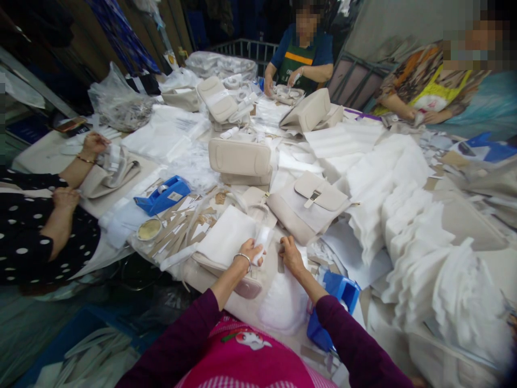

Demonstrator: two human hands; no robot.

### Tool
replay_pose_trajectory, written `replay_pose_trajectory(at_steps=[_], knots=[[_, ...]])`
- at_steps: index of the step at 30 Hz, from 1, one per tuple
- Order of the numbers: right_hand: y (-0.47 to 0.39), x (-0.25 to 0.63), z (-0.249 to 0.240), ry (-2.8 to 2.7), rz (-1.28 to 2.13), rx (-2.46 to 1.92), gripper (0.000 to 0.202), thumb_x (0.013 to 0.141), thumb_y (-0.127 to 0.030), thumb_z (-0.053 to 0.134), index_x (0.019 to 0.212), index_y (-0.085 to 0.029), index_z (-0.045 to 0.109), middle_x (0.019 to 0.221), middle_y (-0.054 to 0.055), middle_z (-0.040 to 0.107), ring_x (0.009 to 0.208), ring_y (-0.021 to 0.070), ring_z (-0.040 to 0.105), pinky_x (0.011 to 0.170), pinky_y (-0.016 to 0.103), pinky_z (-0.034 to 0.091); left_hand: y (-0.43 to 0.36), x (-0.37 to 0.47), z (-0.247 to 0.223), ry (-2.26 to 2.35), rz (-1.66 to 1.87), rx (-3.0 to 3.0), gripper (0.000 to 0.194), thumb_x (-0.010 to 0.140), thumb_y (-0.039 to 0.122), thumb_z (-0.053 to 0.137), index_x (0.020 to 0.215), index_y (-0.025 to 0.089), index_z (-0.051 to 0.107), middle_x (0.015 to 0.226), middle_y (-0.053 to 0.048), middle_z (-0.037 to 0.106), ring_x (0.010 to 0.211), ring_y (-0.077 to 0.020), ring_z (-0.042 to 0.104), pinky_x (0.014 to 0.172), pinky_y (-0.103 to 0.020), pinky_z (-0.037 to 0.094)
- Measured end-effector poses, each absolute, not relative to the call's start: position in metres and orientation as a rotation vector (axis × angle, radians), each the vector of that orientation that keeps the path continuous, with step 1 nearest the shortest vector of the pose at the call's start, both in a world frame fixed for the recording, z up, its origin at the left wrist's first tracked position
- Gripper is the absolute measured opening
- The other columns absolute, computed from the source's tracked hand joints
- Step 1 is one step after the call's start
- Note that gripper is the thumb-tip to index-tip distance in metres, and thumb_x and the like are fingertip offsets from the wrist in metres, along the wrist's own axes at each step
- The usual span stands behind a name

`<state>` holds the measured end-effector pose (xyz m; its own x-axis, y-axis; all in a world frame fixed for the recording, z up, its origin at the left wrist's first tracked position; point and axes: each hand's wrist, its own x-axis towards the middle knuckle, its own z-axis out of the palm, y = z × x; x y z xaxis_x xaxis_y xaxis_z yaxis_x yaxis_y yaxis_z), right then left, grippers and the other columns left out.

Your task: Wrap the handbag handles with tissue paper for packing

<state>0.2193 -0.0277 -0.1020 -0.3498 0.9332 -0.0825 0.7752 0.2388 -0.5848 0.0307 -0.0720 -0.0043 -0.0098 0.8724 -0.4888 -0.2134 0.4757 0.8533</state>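
My left hand [251, 252], with a bracelet at its wrist, is closed round a strip of white wrapping [263, 240] at the handle of a cream bag. That bag [214, 258] lies on the table in front of me, with a white sheet [229, 236] over it. To the right, my right hand [291, 255] has its fingers pinched together near a small greyish piece; what they hold is too small to name. White padding [283, 302] lies below my right hand. A flap bag with a buckle [310, 202] rests just beyond both hands.
One blue tape dispenser [163, 195] stands left, another [337, 302] by my right forearm. White foam sheets [404, 215] are heaped at right. More cream bags [240, 157] stand mid-table. A co-worker's hands [95, 144] are at left; two people work across the table.
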Motion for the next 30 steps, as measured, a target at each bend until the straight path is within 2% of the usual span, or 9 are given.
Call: replay_pose_trajectory(at_steps=[7, 12, 20, 26, 30], knots=[[-0.028, 0.220, -0.106, -2.209, 0.782, -1.624, 0.050, 0.066, -0.001, 0.046, 0.110, -0.023, 0.040, 0.107, 0.004, 0.044, 0.085, 0.0145, 0.051, 0.072, 0.025, 0.044, -0.071, 0.030, -0.005, 1.325, 0.975, 0.672, 0.039, 0.065, 0.050, 0.066, 0.076, 0.019, 0.043, 0.061, 0.001, 0.057, 0.036, -0.0063, 0.042, 0.036, -0.021, 0.026], [-0.029, 0.223, -0.106, -2.209, 0.805, -1.589, 0.043, 0.069, -0.003, 0.047, 0.107, -0.022, 0.045, 0.107, 0.004, 0.046, 0.090, 0.0146, 0.053, 0.080, 0.025, 0.045, -0.072, 0.030, -0.006, 1.308, 0.968, 0.679, 0.038, 0.068, 0.050, 0.063, 0.078, 0.018, 0.045, 0.061, 0.001, 0.056, 0.036, -0.0062, 0.042, 0.036, -0.021, 0.025], [-0.028, 0.222, -0.102, -2.238, 0.806, -1.589, 0.046, 0.070, -0.004, 0.048, 0.112, -0.023, 0.047, 0.106, 0.004, 0.048, 0.089, 0.0139, 0.052, 0.080, 0.024, 0.043, -0.071, 0.029, -0.014, 1.289, 0.971, 0.621, 0.041, 0.066, 0.049, 0.065, 0.080, 0.019, 0.043, 0.067, 0.000, 0.058, 0.037, -0.0064, 0.045, 0.036, -0.021, 0.029], [-0.030, 0.217, -0.088, -2.233, 0.848, -1.647, 0.024, 0.071, -0.005, 0.047, 0.087, -0.021, 0.056, 0.095, 0.003, 0.052, 0.085, 0.0152, 0.052, 0.076, 0.024, 0.043, -0.071, 0.029, -0.007, 1.284, 0.966, 0.625, 0.041, 0.065, 0.051, 0.065, 0.077, 0.019, 0.042, 0.057, 0.002, 0.054, 0.036, -0.0072, 0.044, 0.036, -0.021, 0.027], [-0.035, 0.198, -0.036, -1.867, 1.048, -1.576, 0.016, 0.074, -0.012, 0.047, 0.079, -0.017, 0.062, 0.086, 0.005, 0.056, 0.079, 0.0166, 0.054, 0.074, 0.028, 0.044, -0.072, 0.029, -0.011, 1.304, 0.964, 0.659, 0.037, 0.069, 0.049, 0.062, 0.079, 0.019, 0.043, 0.049, 0.005, 0.049, 0.034, -0.0075, 0.041, 0.035, -0.020, 0.026]])
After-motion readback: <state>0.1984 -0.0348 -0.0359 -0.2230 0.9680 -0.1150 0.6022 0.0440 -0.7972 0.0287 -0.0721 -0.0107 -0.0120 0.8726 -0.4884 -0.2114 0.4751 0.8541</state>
